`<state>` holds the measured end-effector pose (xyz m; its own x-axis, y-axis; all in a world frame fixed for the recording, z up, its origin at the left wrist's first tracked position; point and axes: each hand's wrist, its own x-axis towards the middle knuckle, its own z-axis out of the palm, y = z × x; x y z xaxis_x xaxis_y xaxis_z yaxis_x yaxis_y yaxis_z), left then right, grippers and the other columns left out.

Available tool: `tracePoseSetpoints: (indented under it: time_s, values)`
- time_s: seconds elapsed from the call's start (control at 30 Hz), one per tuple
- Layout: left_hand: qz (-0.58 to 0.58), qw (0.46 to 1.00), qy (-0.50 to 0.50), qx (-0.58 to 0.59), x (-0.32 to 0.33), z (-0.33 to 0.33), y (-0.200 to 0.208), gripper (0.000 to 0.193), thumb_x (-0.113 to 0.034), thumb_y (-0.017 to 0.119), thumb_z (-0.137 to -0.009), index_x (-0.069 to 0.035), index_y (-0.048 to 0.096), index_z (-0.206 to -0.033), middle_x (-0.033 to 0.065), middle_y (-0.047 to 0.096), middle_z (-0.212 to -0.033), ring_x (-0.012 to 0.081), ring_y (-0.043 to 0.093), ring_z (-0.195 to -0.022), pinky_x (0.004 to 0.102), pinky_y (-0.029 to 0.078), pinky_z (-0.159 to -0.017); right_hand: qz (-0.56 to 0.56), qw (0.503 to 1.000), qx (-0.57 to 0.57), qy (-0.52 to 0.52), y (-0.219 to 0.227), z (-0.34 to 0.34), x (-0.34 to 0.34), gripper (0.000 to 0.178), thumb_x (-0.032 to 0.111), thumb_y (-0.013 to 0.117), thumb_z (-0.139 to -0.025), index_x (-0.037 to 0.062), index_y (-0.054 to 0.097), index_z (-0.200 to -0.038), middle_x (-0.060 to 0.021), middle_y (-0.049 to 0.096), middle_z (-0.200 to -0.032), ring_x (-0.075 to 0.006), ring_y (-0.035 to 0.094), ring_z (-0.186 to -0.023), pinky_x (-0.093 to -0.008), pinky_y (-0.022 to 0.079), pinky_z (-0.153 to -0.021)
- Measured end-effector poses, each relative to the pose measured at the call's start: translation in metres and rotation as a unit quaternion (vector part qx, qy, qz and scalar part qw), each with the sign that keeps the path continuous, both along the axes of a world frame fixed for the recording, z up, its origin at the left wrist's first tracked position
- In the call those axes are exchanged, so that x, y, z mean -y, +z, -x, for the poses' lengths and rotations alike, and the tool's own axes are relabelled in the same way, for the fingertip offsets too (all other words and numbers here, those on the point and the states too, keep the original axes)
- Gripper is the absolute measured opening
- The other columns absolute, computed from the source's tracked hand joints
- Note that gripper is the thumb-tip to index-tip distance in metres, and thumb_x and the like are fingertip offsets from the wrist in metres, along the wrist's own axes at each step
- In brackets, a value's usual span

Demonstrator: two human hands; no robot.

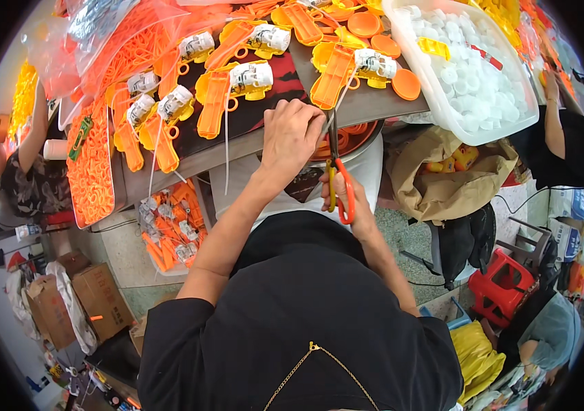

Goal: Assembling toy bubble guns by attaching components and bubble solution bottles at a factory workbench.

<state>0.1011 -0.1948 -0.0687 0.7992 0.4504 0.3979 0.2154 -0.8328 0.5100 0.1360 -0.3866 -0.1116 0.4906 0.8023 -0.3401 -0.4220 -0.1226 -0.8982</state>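
My right hand (pixel 352 205) grips a pair of scissors (pixel 346 195) with orange and yellow handles, its dark blades pointing up at the table edge. Beside the blades, my left hand (pixel 290 133) is closed, its fingertips pinched around the end of a thin white strip (pixel 344 91). That strip runs down from an orange and yellow toy gun (pixel 333 77) with a white drum part. Another such toy gun (pixel 214 103) lies left of my left hand, its own white strip hanging over the edge. Several more of these guns lie around it.
A white tub (pixel 526 113) of translucent caps stands at the right. Orange parts (pixel 90 168) fill a tray at the left. Below the table are a box of orange pieces (pixel 168 233), a metal bowl (pixel 374 140), a brown paper bag (pixel 442 195) and a red stool (pixel 501 284). Other people sit at both sides.
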Motion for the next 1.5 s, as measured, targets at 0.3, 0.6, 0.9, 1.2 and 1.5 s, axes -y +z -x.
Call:
tracePoseSetpoints:
  time_s: [0.3, 0.6, 0.9, 1.2, 1.5]
  values:
    - [0.039, 0.999, -0.017, 0.003, 0.000, 0.014, -0.008, 0.011, -0.021, 0.072, -0.091, -0.010, 0.072, -0.093, 0.0016, 0.065, -0.088, 0.0218, 0.057, -0.088, 0.0385, 0.037, -0.081, 0.016, 0.998, 0.028, -0.051, 0.010, 0.033, -0.021, 0.063, 0.058, 0.046, -0.105, -0.0022, 0.057, -0.120, -0.0052, 0.058, -0.086, -0.0136, 0.060, -0.069, -0.0283, 0.053, -0.066]
    - [0.058, 0.998, -0.018, 0.016, 0.001, 0.014, -0.012, 0.009, -0.020, 0.073, -0.089, -0.011, 0.073, -0.091, -0.0005, 0.066, -0.087, 0.0215, 0.057, -0.089, 0.0385, 0.037, -0.082, 0.036, 0.996, 0.039, -0.071, 0.011, 0.043, -0.023, 0.066, 0.061, 0.045, -0.105, -0.0020, 0.059, -0.115, -0.0045, 0.058, -0.081, -0.0139, 0.059, -0.063, -0.0269, 0.052, -0.062]
    - [0.027, 0.999, -0.017, 0.025, 0.000, 0.022, -0.012, 0.010, -0.018, 0.073, -0.085, -0.012, 0.067, -0.090, 0.0028, 0.060, -0.089, 0.0231, 0.055, -0.091, 0.0389, 0.037, -0.082, 0.022, 0.990, -0.032, -0.135, 0.005, 0.053, -0.033, 0.053, 0.055, 0.049, -0.106, 0.0029, 0.057, -0.102, -0.0010, 0.051, -0.069, -0.0101, 0.052, -0.050, -0.0231, 0.045, -0.044]
    - [0.265, 0.932, 0.164, 0.187, -0.036, 0.146, -0.001, 0.018, -0.007, 0.062, -0.101, -0.001, 0.054, -0.115, 0.0138, 0.064, -0.088, 0.0213, 0.066, -0.082, 0.0344, 0.053, -0.072, -0.011, 0.988, -0.019, 0.151, 0.017, 0.070, -0.084, 0.058, 0.057, 0.043, -0.107, 0.0008, 0.055, -0.111, -0.0039, 0.052, -0.087, -0.0119, 0.055, -0.075, -0.0314, 0.056, -0.074]
    - [0.200, 0.960, 0.183, 0.065, -0.044, 0.158, -0.011, 0.017, -0.007, 0.069, -0.095, 0.004, 0.066, -0.107, 0.0148, 0.070, -0.100, 0.0209, 0.071, -0.092, 0.0324, 0.057, -0.078, 0.037, 0.980, 0.019, 0.196, 0.005, 0.107, -0.097, 0.059, 0.061, 0.041, -0.106, 0.0040, 0.054, -0.107, -0.0043, 0.051, -0.086, -0.0124, 0.056, -0.072, -0.0316, 0.058, -0.068]
